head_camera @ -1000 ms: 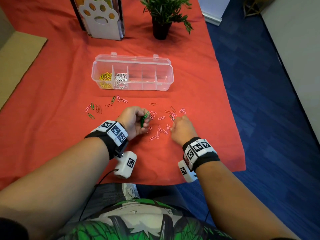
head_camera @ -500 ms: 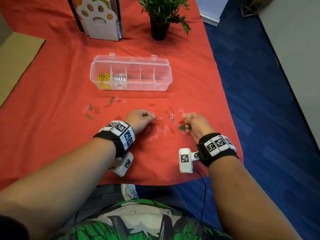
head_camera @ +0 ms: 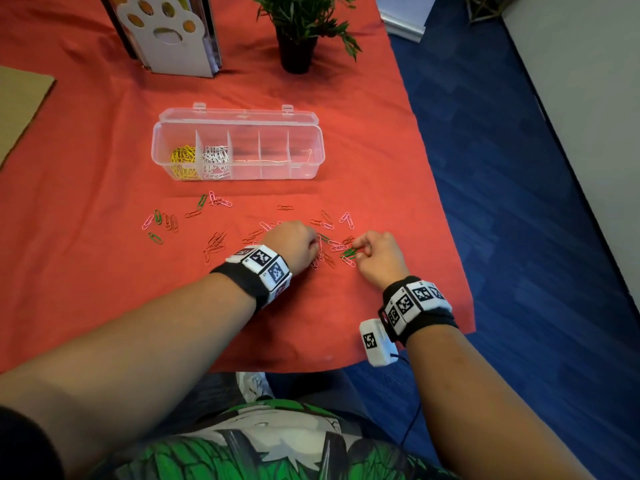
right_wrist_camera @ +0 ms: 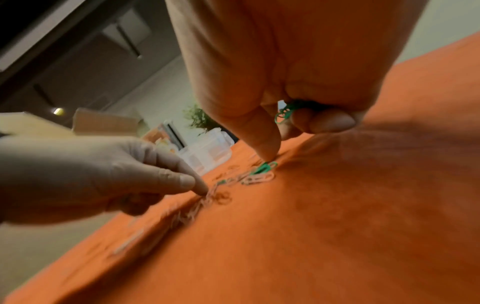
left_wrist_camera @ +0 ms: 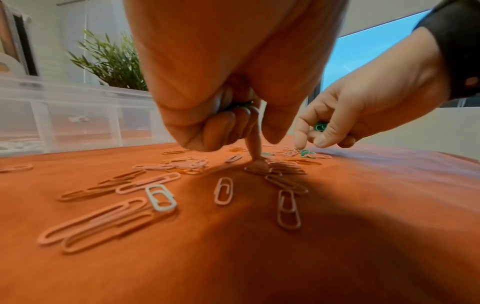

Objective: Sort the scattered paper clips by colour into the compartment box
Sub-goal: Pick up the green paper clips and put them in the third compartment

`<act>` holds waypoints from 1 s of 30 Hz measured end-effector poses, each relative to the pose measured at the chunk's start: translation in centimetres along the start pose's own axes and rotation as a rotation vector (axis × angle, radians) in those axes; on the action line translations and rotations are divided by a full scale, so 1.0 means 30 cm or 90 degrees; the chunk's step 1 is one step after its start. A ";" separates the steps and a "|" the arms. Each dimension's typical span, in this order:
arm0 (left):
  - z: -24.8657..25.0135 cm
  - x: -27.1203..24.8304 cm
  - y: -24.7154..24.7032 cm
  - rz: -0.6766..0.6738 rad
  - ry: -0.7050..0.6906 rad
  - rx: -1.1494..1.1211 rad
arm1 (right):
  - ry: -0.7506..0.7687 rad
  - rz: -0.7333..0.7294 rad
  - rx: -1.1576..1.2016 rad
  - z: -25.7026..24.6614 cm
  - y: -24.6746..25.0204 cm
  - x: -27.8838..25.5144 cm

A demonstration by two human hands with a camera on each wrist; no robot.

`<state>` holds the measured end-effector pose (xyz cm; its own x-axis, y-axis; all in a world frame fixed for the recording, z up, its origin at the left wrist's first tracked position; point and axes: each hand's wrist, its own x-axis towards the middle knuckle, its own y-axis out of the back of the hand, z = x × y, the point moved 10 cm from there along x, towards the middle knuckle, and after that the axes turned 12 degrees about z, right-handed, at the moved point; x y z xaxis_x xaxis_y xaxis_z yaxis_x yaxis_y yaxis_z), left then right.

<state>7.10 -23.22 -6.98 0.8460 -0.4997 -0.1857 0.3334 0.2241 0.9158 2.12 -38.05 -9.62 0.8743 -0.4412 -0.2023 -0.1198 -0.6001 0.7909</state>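
Since a second ago the green clips have gone from the left hand (head_camera: 297, 244) to the right hand (head_camera: 377, 256), which holds a green bunch (right_wrist_camera: 285, 112) in curled fingers while its thumb reaches for another green clip (right_wrist_camera: 265, 167) on the table (head_camera: 398, 174). The left hand, fingers curled on something dark, presses its forefinger (left_wrist_camera: 255, 148) into the loose pile (head_camera: 325, 251) just before the compartment box (head_camera: 311, 123). Green-gathering step, I judge; next, carry them beyond to a free compartment, right of the yellow clips (head_camera: 183, 161) and white clips (head_camera: 216, 161)

Office-like room: blue carpet tiles (head_camera: 502, 168) (potted plant (head_camera: 298, 32) on the table)
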 end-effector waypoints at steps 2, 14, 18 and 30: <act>-0.026 -0.002 0.002 -0.001 0.016 0.000 | 0.052 0.007 -0.044 -0.020 -0.005 -0.014; 0.017 0.030 -0.014 0.008 -0.012 -0.046 | 0.181 0.001 -0.181 -0.096 -0.030 -0.056; 0.009 0.031 -0.009 0.032 -0.005 -0.019 | 0.190 -0.003 -0.211 -0.094 -0.033 -0.060; -0.042 0.017 0.004 0.051 0.048 -0.081 | 0.158 0.024 -0.210 -0.109 -0.018 -0.060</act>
<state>8.10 -22.41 -7.42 0.8994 -0.4123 -0.1450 0.3094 0.3665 0.8774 2.13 -34.75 -7.80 0.9637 -0.2606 -0.0571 -0.0314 -0.3233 0.9458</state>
